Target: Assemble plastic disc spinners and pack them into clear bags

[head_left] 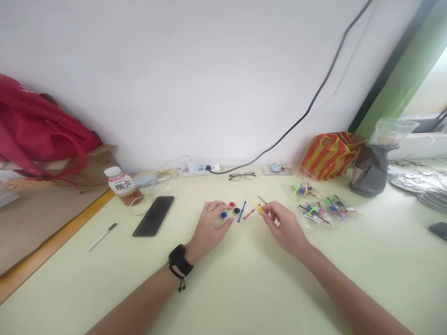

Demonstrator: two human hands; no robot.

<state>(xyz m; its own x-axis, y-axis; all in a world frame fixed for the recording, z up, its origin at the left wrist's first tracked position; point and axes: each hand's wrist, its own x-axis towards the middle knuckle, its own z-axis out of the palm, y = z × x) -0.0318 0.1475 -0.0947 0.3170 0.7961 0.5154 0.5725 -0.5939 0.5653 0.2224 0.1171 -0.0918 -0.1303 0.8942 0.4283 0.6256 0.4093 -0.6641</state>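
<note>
My left hand (213,223) rests on the table with thumb and fingers apart, curved around a small blue round piece (224,215). Close to its fingertips lie a red round piece (232,204) and a black round piece (236,211). Between the hands are a blue plastic arrow (242,211) and a shorter red arrow (249,214). A white arrow (252,203) lies behind them, and a black one (261,199) is partly hidden. My right hand (282,225) pinches a yellow plastic arrow (257,205) between thumb and forefinger.
Clear bags of coloured pieces (312,211) lie to the right, before a striped bag (328,153) and a grey bag (370,170). Glasses (242,176) and a power strip (199,169) sit behind. Leftward are a phone (153,216), a bottle (124,186) and a pen (102,237).
</note>
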